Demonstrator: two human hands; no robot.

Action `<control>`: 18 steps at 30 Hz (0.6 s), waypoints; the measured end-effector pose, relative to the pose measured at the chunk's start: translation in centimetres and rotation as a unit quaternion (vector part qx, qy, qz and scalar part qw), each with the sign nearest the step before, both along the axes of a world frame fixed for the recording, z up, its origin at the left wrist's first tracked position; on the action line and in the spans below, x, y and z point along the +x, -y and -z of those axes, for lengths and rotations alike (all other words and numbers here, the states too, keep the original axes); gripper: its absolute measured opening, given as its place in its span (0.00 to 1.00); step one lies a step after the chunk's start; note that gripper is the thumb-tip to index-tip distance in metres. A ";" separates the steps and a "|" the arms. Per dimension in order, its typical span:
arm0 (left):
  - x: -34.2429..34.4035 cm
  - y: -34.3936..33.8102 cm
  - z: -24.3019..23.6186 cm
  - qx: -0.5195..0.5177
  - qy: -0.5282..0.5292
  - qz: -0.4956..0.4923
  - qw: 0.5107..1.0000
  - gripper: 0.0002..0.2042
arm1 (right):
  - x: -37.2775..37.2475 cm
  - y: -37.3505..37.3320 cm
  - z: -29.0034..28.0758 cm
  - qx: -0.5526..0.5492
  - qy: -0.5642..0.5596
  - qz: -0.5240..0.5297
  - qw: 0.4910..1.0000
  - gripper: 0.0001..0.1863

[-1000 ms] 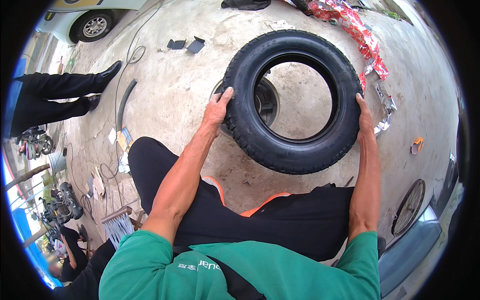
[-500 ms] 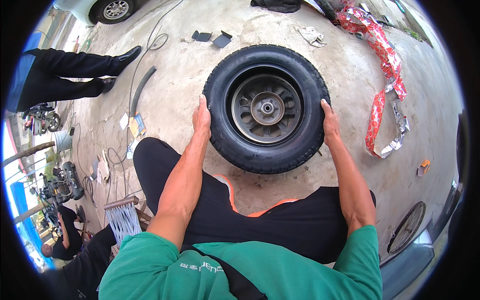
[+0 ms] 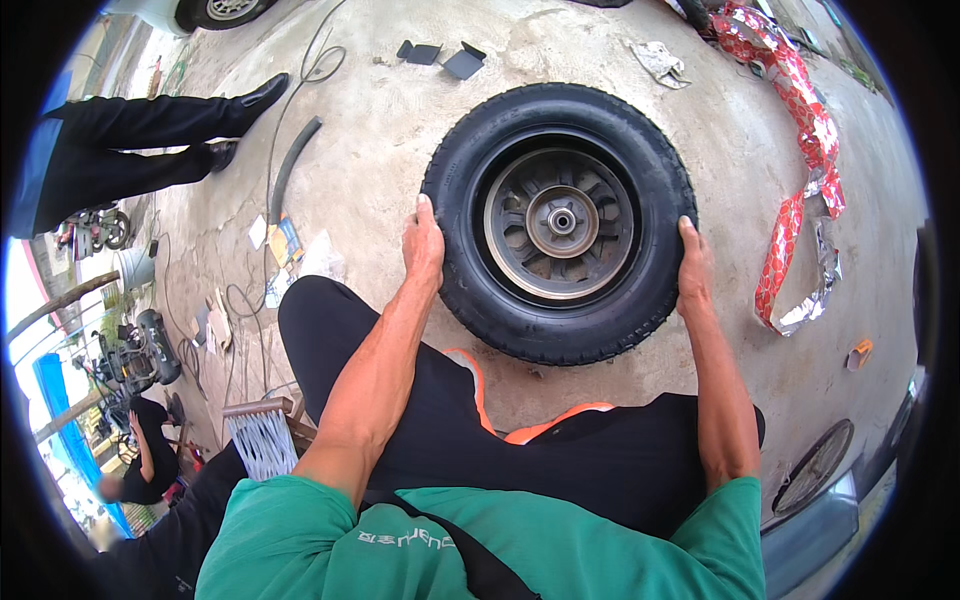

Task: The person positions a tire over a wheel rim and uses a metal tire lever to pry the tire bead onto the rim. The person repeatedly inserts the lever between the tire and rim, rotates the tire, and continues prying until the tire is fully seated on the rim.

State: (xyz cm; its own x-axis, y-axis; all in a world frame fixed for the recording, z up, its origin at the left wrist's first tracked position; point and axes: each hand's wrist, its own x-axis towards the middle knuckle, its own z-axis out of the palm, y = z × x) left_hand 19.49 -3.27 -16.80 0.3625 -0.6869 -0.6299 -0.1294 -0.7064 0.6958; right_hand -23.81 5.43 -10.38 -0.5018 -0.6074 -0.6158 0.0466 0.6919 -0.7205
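Observation:
A black tyre (image 3: 490, 305) mounted on a grey metal rim (image 3: 562, 222) with a round hub in its centre is in front of me, its open face turned up. My left hand (image 3: 423, 243) grips the tyre's left sidewall, thumb pointing up along the edge. On the opposite side my right hand (image 3: 695, 265) holds the tread the same way. The fingers of both hands are mostly hidden behind the tyre. Whether the tyre's underside touches the concrete cannot be seen.
Red patterned foil wrapping (image 3: 815, 140) lies at right, near a spoked wheel (image 3: 815, 465). Black box pieces (image 3: 463, 62) and a hose (image 3: 295, 165) lie beyond and left. Another person's black-clad legs (image 3: 150, 140) are at far left, a woven stool (image 3: 262, 438) close by.
The tyre looks slightly larger and nearer, and sits farther right in the view. Both hands have moved with it, keeping their hold. The surroundings have shifted a little as well.

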 end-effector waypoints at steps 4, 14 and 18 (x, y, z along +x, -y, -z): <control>-3.5 0.4 -2.0 0.010 0.143 0.022 0.989 0.43 | -0.9 -0.5 0.9 -0.031 -0.056 0.025 0.998 0.45; -4.1 0.8 -1.2 0.002 0.249 0.035 0.968 0.35 | -0.6 -1.4 3.8 0.030 -0.148 -0.011 0.989 0.53; -4.9 0.6 -0.8 -0.002 0.246 0.038 0.969 0.37 | -0.8 -1.9 3.5 0.011 -0.124 -0.012 0.992 0.52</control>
